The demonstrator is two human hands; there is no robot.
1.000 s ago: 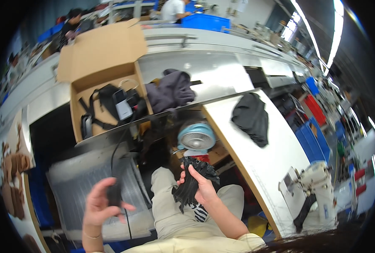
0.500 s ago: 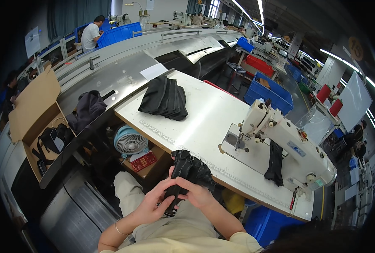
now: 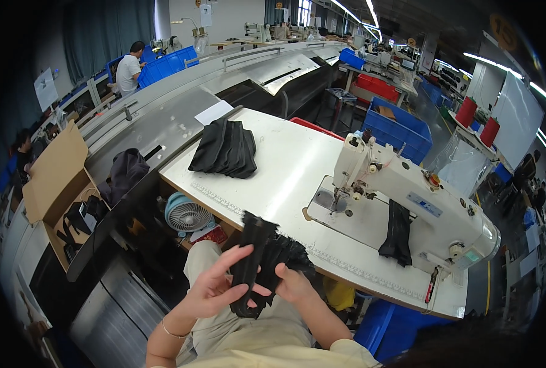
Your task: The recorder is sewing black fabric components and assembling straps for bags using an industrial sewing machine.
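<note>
Over my lap, by the table's front edge, my left hand [image 3: 224, 285] grips an upright black fabric strip [image 3: 254, 236], its fingers partly spread around it. Just to its right, my right hand [image 3: 288, 285] holds a crumpled bundle of black fabric pieces [image 3: 291, 256] with frayed edges, thumb on top. A white sewing machine [image 3: 421, 205] stands on the white table [image 3: 291, 141], a long black piece [image 3: 396, 236] lying beside its base. A stack of folded black fabric [image 3: 224, 147] rests at the table's left end.
Left are an open cardboard box [image 3: 49, 190] with straps and dark cloth [image 3: 126, 172]. Below are a blue fan [image 3: 187, 214] and yellow cloth [image 3: 338, 295]. Beyond stand a blue crate [image 3: 396, 132], red thread cones [image 3: 466, 113] and a co-worker [image 3: 127, 73] in white at a long bench.
My view has swung right from the box toward the sewing machine. My left hand, empty a second ago, joined the bundle and now holds one strip slightly apart from the rest.
</note>
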